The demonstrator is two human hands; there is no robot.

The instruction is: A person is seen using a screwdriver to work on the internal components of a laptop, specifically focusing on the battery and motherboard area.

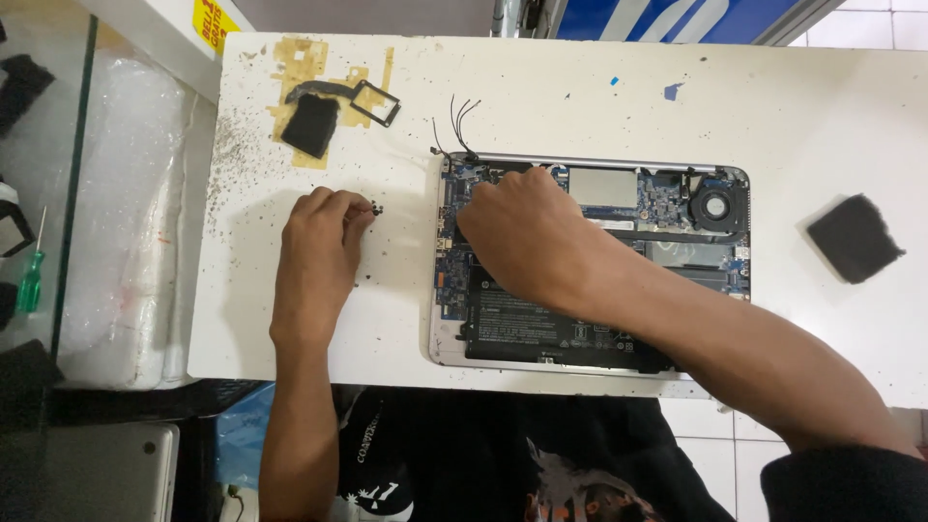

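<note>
White worktable (pixel 580 106), paint chipped and speckled with dark specks along its left part. Far left, off the table: glass surface with a green-handled screwdriver (pixel 31 280), and a bubble-wrap sheet (pixel 126 213) lying next to the table edge.

Top left of the table: yellowish tape residue, a black foam pad (pixel 311 126) on it, and a thin black bracket with a square frame (pixel 372 101) just beside the pad.

Left hand (pixel 319 256) rests on the table left of the laptop, fingertips pinched together on what look like small dark screws (pixel 374 209); too small to tell exactly how many. A few more specks lie near the wrist.

Open laptop (pixel 590 261), bottom cover off, sits mid-table. Black antenna wires (pixel 459 121) stick out past its top-left corner. Right hand (pixel 522 237) is down on the board near that top-left corner, fingers curled; cannot tell whether it grips anything, the fingertips are hidden under the knuckles. Forearm crosses the black battery (pixel 541 324) along the near edge.

Further right inside the case: grey metal shield (pixel 602 187), then the round fan (pixel 716 206) in the top-right corner.

Right of the laptop, well apart: second black foam pad (pixel 855 238) on the table.
</note>
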